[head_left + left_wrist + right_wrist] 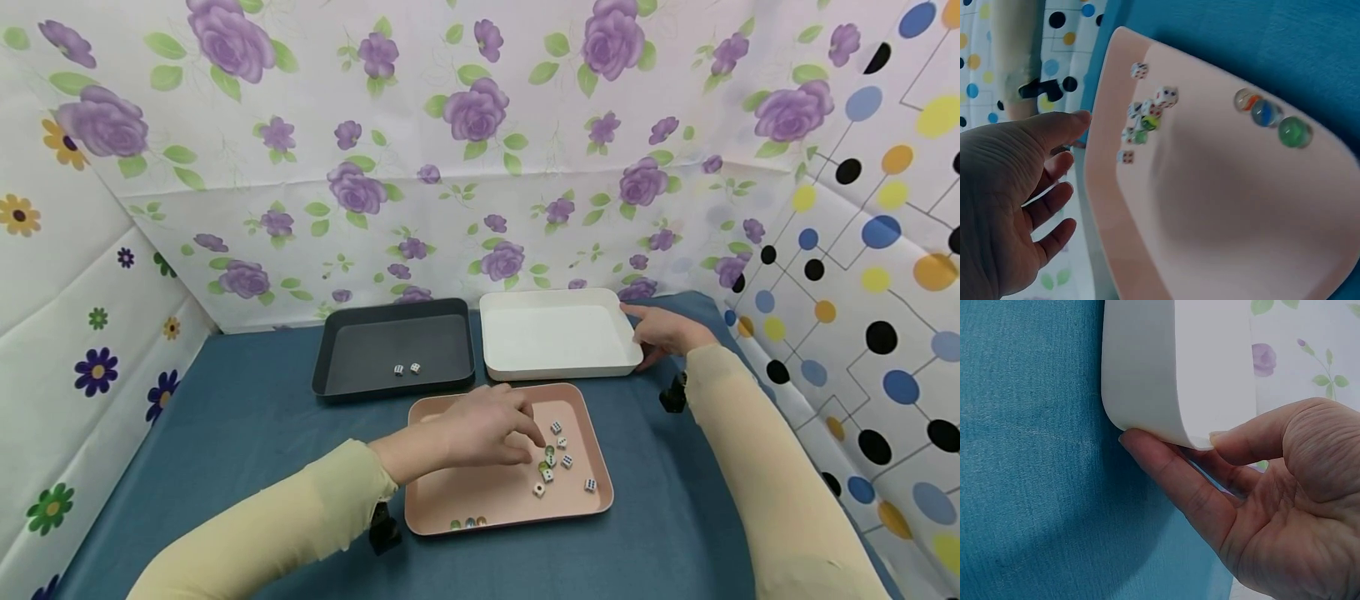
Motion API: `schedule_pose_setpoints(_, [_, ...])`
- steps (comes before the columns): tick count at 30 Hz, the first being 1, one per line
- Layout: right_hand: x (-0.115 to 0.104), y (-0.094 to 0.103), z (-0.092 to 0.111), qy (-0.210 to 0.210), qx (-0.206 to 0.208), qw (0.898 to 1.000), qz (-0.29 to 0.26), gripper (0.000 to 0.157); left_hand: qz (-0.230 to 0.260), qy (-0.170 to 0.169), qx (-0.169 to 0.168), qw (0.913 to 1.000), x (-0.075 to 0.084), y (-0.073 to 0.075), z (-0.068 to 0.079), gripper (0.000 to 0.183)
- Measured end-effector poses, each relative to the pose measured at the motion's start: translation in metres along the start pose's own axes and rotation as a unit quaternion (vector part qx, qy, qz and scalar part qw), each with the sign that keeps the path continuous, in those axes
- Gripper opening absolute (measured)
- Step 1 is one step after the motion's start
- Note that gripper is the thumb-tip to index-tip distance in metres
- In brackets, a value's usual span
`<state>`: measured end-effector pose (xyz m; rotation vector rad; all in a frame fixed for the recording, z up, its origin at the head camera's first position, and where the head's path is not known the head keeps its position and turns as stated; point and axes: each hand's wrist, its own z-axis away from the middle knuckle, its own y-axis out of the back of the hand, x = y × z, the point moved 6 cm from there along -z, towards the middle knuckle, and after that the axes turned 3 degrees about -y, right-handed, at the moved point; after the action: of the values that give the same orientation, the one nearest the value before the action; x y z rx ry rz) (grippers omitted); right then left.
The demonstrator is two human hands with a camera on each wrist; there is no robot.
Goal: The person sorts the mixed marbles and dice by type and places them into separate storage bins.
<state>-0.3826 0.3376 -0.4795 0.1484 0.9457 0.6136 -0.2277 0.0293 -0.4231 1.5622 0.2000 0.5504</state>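
Over the pink tray (pixel 480 496) hovers my left hand (pixel 482 429), its fingers loosely bent and holding nothing. Close to its fingertips, several white dice (pixel 567 461) lie with two greenish marbles (pixel 1149 122) on the tray's right side. Three more marbles, green (pixel 1294 132), blue (pixel 1265 113) and orange (pixel 1247 100), sit in a row along the front edge. My right hand (pixel 666 331) pinches the right end of the white tray (pixel 558 333): in the right wrist view the thumb (pixel 1250 439) is on the rim and a finger touches the outer wall.
Left of the white tray stands a dark grey tray (pixel 386 333) with two dice (pixel 407 369) in it. All three trays are close together on a blue cloth (pixel 247 467). Patterned sheets enclose the back (pixel 420 108) and both sides.
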Motion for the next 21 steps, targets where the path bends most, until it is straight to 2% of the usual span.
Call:
schedule_pose_setpoints(13, [0.002, 0.003, -0.003, 0.001, -0.003, 1.0, 0.001, 0.089, 0.007, 0.014, -0.026, 0.9995, 0.005, -0.03, -0.005, 0.016])
schedule_pose_setpoints(21, [0.002, 0.002, -0.002, 0.003, -0.005, 1.0, 0.002, 0.09, 0.003, 0.024, -0.022, 0.9995, 0.007, -0.039, -0.008, 0.013])
